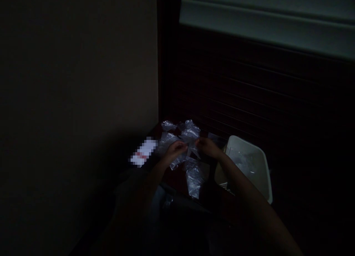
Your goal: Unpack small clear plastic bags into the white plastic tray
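Observation:
In dim light, a small clear plastic bag (192,145) is stretched between my two hands. My left hand (176,149) pinches its left side with curled fingers. On the other side, my right hand (206,146) closes on its right edge, fingertips partly lost in shadow. Around them lie several crumpled clear plastic bags: one bag (191,128) just behind the hands, another bag (168,125) farther back to the left, and a longer bag (194,179) in front. They rest on a dark reddish tabletop (177,178).
A white plastic bin (267,174) with clear plastic inside stands to the right, partly behind my right forearm. At the left is a bright pixelated patch (142,152). A plain wall (83,64) rises on the left, dark slatted panelling (235,89) behind.

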`<state>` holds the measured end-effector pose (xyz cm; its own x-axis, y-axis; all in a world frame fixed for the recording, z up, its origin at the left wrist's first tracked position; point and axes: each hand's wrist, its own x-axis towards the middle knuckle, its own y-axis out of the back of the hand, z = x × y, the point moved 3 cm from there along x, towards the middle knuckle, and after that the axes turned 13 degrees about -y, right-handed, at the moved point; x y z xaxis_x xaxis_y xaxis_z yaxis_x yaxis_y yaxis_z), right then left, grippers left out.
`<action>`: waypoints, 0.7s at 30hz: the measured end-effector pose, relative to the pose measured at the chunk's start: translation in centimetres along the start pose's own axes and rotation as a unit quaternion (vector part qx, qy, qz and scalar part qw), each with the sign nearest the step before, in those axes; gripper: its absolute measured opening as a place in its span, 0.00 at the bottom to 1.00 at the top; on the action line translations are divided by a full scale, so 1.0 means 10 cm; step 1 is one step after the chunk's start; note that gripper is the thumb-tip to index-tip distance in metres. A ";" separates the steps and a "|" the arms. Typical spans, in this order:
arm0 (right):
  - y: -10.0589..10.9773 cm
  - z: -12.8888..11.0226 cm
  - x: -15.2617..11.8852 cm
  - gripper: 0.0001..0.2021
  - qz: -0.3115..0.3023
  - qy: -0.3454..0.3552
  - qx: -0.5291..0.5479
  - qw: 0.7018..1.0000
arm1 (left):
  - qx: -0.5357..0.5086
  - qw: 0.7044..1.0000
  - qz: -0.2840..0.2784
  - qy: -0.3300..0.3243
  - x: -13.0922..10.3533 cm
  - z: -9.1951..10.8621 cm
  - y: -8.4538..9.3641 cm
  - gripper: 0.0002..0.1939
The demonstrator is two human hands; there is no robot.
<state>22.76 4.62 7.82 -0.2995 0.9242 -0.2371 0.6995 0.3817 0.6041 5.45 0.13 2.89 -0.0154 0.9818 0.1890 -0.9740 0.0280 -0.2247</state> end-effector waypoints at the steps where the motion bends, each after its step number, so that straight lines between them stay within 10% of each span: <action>1: -0.03 -0.01 -0.02 0.09 0.010 -0.006 0.014 1.000 | 0.016 1.000 -0.002 -0.017 -0.02 0.00 -0.04 0.16; 11: -0.07 -0.08 -0.05 0.14 0.012 -0.039 0.122 0.992 | 0.085 0.996 0.000 -0.030 -0.03 -0.01 -0.05 0.03; 21: 0.19 0.09 -0.09 0.17 -0.047 -0.069 0.177 0.981 | 0.032 0.999 0.002 0.003 -0.02 -0.05 -0.03 0.16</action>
<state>24.94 4.52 8.54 -0.3010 0.8683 -0.3943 0.8618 0.4247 0.2773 5.81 -0.01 2.43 -0.0191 0.9830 0.1824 -0.9864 0.0112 -0.1638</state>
